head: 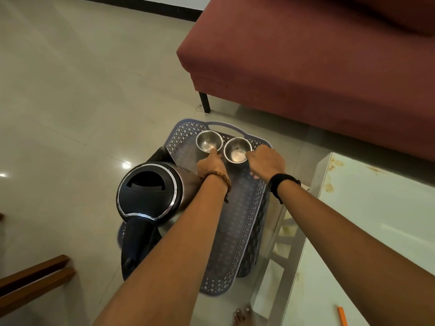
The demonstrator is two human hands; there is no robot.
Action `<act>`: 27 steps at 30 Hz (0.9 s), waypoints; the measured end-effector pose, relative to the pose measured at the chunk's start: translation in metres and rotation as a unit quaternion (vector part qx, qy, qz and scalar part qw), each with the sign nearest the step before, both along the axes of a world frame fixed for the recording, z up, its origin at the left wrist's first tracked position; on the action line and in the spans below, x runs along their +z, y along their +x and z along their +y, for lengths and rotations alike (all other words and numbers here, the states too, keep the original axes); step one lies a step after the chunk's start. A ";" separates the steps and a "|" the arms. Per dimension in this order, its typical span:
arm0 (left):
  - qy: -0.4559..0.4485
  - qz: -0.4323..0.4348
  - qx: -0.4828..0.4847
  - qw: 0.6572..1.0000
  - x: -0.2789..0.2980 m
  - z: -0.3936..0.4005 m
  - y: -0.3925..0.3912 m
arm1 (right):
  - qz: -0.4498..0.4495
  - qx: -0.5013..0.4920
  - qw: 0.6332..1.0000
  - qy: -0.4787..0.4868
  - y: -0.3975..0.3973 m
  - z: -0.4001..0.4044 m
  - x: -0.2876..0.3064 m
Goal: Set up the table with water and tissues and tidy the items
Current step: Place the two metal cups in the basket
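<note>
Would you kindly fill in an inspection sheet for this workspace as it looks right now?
Surface: perforated grey-blue tray carries everything; white table at right shows brown stains.
Job's things: two steel cups side by side at the tray's far end; black electric kettle on its left side, lid shut. Tissues: nothing seen.
Clutter: orange pencil-like item on the table.
Grippers: left hand holds the left cup's rim; right hand holds the right cup's rim.
Cables: nothing seen.
Surroundings: tiled floor, maroon sofa, wooden furniture lower left.
</note>
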State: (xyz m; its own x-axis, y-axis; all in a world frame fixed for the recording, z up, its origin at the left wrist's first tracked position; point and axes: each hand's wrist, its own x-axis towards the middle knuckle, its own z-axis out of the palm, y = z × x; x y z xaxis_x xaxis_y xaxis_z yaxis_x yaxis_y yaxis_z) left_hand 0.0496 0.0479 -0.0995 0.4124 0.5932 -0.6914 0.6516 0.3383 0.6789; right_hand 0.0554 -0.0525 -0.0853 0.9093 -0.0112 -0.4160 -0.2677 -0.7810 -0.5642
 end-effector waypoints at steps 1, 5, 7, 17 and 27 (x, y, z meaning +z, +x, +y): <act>0.000 0.005 -0.007 1.000 -0.001 0.001 0.001 | 0.006 0.001 1.000 -0.010 0.001 0.001 0.001; 0.004 0.008 -0.034 0.999 -0.007 0.004 0.002 | -0.011 0.003 0.997 -0.073 0.000 0.006 -0.001; 0.020 0.014 -0.053 0.998 -0.008 0.005 -0.001 | -0.026 -0.003 0.996 -0.079 -0.002 0.007 -0.003; 0.146 -0.070 -0.153 0.975 0.026 -0.036 -0.039 | -0.148 -0.015 0.988 0.034 -0.033 -0.011 0.011; 0.244 -0.241 -0.541 0.768 0.029 -0.214 -0.232 | -0.146 -0.214 0.963 0.070 -0.242 -0.211 0.008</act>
